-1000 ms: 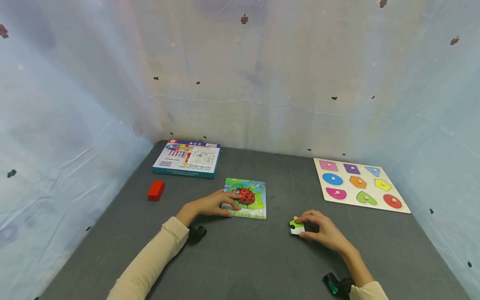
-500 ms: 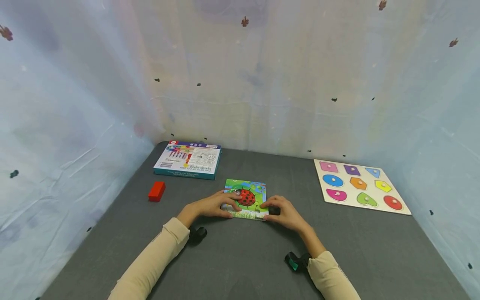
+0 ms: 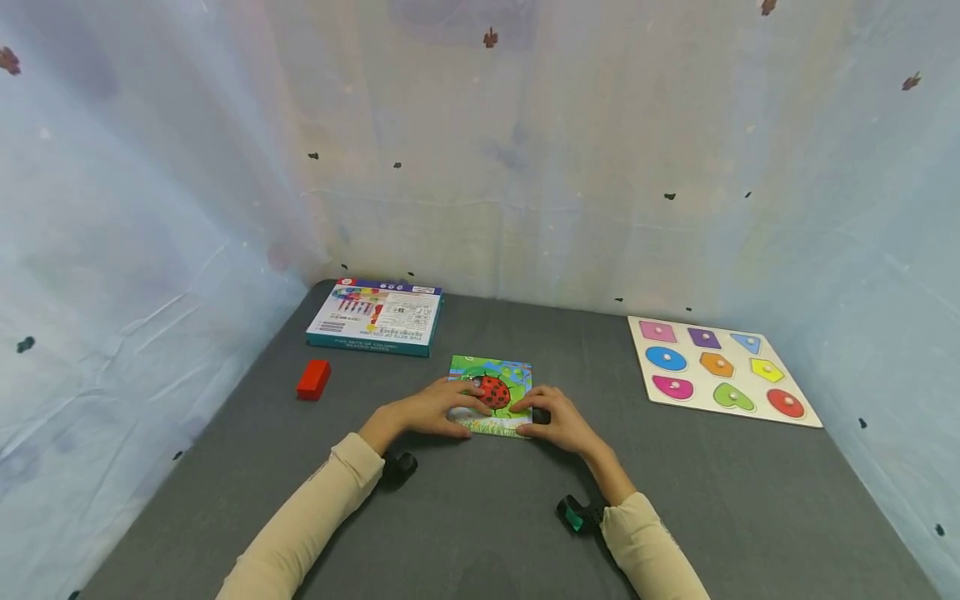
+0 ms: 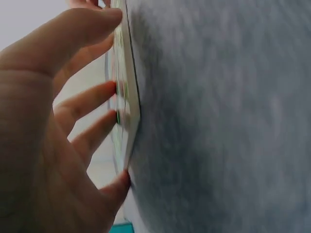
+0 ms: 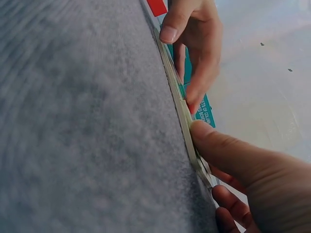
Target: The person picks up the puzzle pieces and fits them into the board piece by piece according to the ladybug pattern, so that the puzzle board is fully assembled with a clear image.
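A square ladybug jigsaw puzzle lies flat on the dark grey table. My left hand rests over its left side with spread fingers; in the left wrist view the thumb touches the near edge and fingertips press on the top. At the near right corner, my right hand has its thumb and index finger on a puzzle piece, which they largely cover. The right wrist view shows that thumb against the tray's edge. How exactly the piece sits is hidden by the fingers.
A flat teal-edged box lies at the back left, with a red block in front of it. A wooden shape board with coloured knobbed shapes is at the back right. Pale cloth hangs behind the table.
My right hand has carried the green and white puzzle piece leftward from the table to the puzzle's near right corner, then slightly further in. My left hand has barely moved.
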`<control>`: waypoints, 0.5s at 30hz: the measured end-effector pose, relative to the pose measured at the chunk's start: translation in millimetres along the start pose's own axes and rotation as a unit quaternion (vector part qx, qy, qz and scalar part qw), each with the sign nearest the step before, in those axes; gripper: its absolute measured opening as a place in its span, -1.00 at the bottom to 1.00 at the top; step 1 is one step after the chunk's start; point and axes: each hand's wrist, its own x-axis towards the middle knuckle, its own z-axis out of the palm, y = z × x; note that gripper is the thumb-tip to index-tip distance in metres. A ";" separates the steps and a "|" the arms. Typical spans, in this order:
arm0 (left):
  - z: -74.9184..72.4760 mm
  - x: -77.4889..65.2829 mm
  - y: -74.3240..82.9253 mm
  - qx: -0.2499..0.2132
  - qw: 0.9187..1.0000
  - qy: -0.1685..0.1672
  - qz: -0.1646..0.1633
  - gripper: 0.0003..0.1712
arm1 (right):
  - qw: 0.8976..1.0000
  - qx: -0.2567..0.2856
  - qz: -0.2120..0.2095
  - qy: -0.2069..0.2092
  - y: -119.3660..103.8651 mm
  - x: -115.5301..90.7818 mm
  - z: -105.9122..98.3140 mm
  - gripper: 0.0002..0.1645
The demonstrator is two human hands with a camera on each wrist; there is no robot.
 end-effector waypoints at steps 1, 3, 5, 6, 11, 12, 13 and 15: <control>0.8 1.0 1.5 0.014 1.000 0.003 0.000 -0.47 | 1.000 0.001 0.000 -0.001 0.0 0.3 0.5 -0.57; 2.4 3.5 5.2 0.042 0.999 0.007 -0.006 -0.41 | 1.000 0.005 0.002 -0.002 0.2 0.7 1.4 -0.57; 3.4 5.5 9.3 0.063 0.998 0.006 -0.020 -0.38 | 1.000 0.006 0.005 -0.003 0.6 0.9 2.4 -0.57; 4.0 6.2 11.2 0.070 0.997 0.005 -0.028 -0.38 | 1.000 0.007 0.004 -0.004 0.8 1.0 2.9 -0.58; 5.4 10.0 18.4 0.096 0.993 -0.007 -0.063 -0.38 | 1.000 0.008 0.004 -0.007 2.3 0.8 4.2 -0.58; 5.7 10.6 18.8 0.099 0.993 -0.008 -0.067 -0.38 | 1.000 0.009 0.004 -0.007 2.4 0.7 4.0 -0.58; 5.8 11.3 19.5 0.100 0.993 -0.010 -0.070 -0.38 | 1.000 0.011 0.005 -0.007 2.7 0.4 4.0 -0.58; 5.8 12.4 20.3 0.100 0.992 -0.012 -0.073 -0.39 | 1.000 0.015 0.008 -0.007 3.0 -0.2 3.5 -0.59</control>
